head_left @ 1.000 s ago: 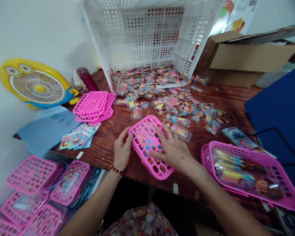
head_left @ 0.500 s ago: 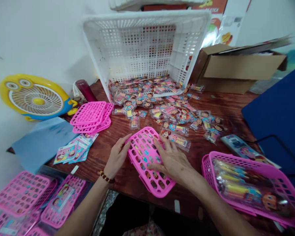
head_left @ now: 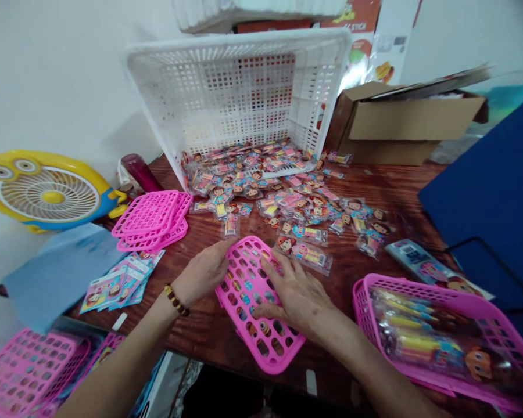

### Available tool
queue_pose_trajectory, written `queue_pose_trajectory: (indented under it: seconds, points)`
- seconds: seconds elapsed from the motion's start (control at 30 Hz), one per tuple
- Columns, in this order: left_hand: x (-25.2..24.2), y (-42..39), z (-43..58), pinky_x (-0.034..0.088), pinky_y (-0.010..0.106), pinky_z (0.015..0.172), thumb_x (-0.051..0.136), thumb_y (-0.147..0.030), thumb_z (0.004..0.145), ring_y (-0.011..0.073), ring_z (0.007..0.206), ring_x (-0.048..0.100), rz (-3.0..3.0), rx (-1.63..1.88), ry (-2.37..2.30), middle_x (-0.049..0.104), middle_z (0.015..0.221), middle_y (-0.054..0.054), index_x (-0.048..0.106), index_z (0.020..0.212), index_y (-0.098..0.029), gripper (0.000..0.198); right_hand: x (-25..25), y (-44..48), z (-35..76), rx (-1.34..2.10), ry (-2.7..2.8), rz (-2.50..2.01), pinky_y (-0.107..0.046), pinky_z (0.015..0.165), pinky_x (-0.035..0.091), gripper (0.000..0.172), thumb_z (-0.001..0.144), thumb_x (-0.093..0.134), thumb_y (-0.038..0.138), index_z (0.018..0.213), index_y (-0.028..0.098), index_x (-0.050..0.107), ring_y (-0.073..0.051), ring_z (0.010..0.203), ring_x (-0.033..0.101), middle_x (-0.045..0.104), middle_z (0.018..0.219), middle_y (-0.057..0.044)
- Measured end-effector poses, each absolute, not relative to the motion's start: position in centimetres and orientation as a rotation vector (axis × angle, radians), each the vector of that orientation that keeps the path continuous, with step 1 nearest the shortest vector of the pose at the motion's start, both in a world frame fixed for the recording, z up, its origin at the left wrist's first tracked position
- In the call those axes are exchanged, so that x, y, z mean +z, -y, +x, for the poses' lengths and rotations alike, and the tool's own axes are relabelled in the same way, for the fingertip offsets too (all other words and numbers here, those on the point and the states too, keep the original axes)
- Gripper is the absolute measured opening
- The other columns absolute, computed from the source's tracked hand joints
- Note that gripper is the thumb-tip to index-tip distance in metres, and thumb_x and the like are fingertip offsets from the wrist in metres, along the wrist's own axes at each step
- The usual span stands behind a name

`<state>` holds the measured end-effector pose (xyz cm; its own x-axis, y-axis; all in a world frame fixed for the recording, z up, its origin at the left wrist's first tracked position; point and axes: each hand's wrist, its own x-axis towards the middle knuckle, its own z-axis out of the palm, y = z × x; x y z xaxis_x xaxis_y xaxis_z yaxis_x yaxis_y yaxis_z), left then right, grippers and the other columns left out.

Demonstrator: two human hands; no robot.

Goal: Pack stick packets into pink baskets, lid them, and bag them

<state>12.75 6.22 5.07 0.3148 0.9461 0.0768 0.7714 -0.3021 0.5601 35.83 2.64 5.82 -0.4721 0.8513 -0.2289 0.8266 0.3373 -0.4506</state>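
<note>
At the near edge of the dark, grained wooden table (head_left: 392,186), the right hand (head_left: 298,299) lies flat on a pink tray (head_left: 268,348), fingers spread apart over it. The left hand (head_left: 203,270) sets its fingers together against the tray's far left rim; whether the thumb clamps it cannot be told. The tray is a rounded rectangle of glossy plastic pierced by rows of oval holes. It lies flat, long axis running away from the person, near end swung slightly right and overhanging the table edge.

Just beyond it, shiny clear packets (head_left: 287,197) of small figures spill from a white lattice crate (head_left: 226,93) tipped on its side. To the left are stacked pink lids (head_left: 152,217) and fanned cards (head_left: 115,283); to the right is a pink basket (head_left: 361,305). A yellow fan (head_left: 43,194) stands by the white wall, and a cardboard box (head_left: 409,119) stands at the back.
</note>
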Motion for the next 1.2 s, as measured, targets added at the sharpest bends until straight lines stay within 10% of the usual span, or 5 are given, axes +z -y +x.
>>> queue_pose_trajectory:
  seconds: [0.4, 0.63, 0.97, 1.2]
  points:
    - [3.6, -9.7, 15.1, 0.048, 0.032, 0.079, 0.046, -0.032, 0.090, 0.0250, 0.088, 0.068, 2.167, 0.561, -1.662, 0.075, 0.095, 0.009, 0.072, 0.101, -0.022, 0.030, 5.0, -2.6, 36.8, 0.820, 2.426, -1.461, -0.059, 0.105, 0.037, 0.090, 0.076, 0.061, 0.072, 0.151, 0.028, 0.034, -0.038, 0.141, 0.029, 0.021, 0.161, -0.011]
    - [3.4, -9.0, 15.5, 0.046, 0.034, 0.082, 0.044, -0.035, 0.090, 0.0261, 0.094, 0.067, 2.065, 0.654, -1.715, 0.074, 0.101, 0.008, 0.072, 0.103, -0.023, 0.033, 3.4, -3.0, 37.3, 0.809, 2.046, -1.482, -0.043, 0.110, 0.038, 0.050, 0.097, 0.042, 0.034, 0.145, 0.020, 0.043, -0.024, 0.136, 0.044, 0.045, 0.150, -0.009]
    - [2.9, -9.9, 14.5, 0.048, 0.029, 0.070, 0.055, -0.046, 0.082, 0.0204, 0.078, 0.064, 1.829, 0.753, -1.542, 0.073, 0.085, 0.004, 0.074, 0.097, -0.020, 0.035, 2.0, -3.7, 37.7, 1.001, 1.555, -1.508, -0.031, 0.076, 0.046, 0.022, 0.089, 0.047, 0.028, 0.085, 0.020, 0.068, -0.018, 0.079, 0.062, 0.068, 0.081, -0.002]
    - [3.2, -10.0, 14.5, 0.050, 0.027, 0.061, 0.064, -0.050, 0.076, 0.0172, 0.068, 0.063, 1.670, 0.764, -1.395, 0.073, 0.082, 0.005, 0.073, 0.099, -0.016, 0.042, 0.9, -2.9, 37.6, 1.246, 1.292, -1.441, -0.026, 0.067, 0.044, 0.019, 0.083, 0.053, 0.033, 0.087, 0.020, 0.066, -0.015, 0.076, 0.058, 0.066, 0.082, 0.000]
